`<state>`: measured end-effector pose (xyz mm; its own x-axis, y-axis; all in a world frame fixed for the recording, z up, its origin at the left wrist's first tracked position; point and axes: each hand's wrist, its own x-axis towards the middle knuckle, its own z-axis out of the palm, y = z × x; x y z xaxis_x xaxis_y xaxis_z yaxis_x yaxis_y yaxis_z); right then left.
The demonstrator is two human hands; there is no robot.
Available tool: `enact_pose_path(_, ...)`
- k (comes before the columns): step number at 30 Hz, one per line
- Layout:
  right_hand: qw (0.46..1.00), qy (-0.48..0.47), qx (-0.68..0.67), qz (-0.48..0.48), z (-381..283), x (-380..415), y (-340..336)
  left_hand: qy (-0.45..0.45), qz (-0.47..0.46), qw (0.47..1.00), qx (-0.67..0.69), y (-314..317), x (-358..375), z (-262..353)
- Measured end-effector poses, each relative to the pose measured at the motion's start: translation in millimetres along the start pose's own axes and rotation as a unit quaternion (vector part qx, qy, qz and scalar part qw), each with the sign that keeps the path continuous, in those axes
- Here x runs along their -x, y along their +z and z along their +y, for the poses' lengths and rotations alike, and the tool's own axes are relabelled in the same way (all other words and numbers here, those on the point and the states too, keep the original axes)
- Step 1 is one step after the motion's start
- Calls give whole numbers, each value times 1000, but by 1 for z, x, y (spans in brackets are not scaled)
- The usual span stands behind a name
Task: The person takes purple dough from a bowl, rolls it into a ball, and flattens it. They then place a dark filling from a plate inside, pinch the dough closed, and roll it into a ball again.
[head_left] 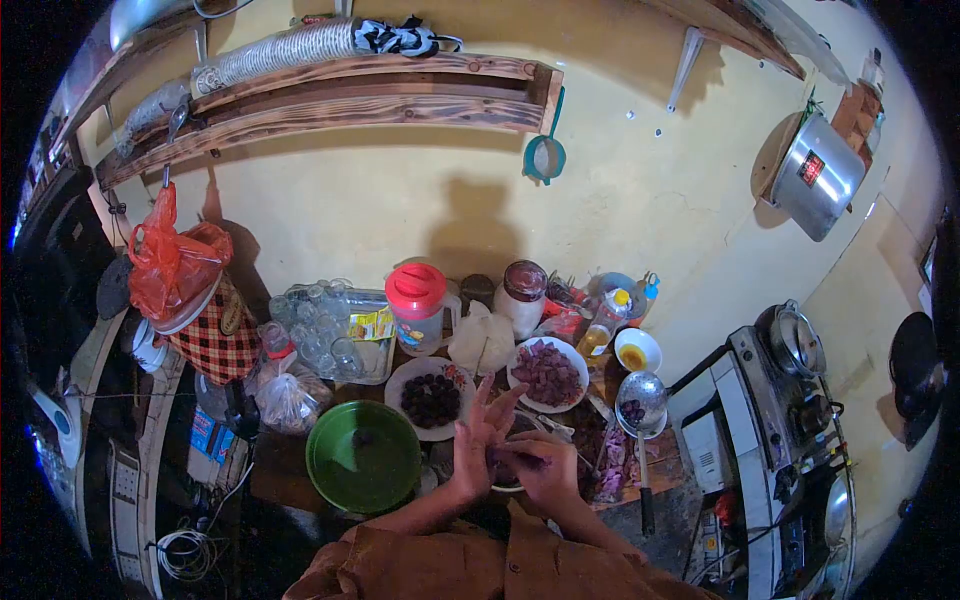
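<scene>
The left hand (482, 438) is up with fingers spread, while the right hand (550, 474) pinches a blurred, dark purple lump (520, 460) beside its palm, the long axis roughly sideways and the ends hidden. Below, hands mostly cover a bowl (508, 489) on the crowded wooden table (275, 487); behind rises a yellow wall (620, 190).

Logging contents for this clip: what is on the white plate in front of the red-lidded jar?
Purple chunks are heaped on the white plate. They cover its middle, so nothing beneath shows; the left hand partly hides its near edge.
</scene>
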<state>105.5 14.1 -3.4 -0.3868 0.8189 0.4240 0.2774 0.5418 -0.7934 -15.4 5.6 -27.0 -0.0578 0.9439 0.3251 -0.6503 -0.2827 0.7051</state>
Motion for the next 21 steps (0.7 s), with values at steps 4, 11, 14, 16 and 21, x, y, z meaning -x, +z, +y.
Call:
enact_pose_path(4, 983, 121, -136, 15, -3, -1, 1, 44, -16, 999, -2, -1, -3, -2)
enact_pose_path(11, 989, 95, -116, -16, 6, 1, 3, -1, 1, 1000, -2, 3, -2, 2)
enact_pose_path(14, 982, 111, -151, 10, 1, 5, 8, -16, 40, 998, 47, 0, -4, 5)
enact_pose_path(16, 983, 105, -148, 36, 0, 6, 10, -29, 70, 994, 85, -3, -3, 7)
enact_pose_path(21, 998, -47, 32, 20, 1, 10, 11, -75, 82, 973, 200, -10, -2, 2)
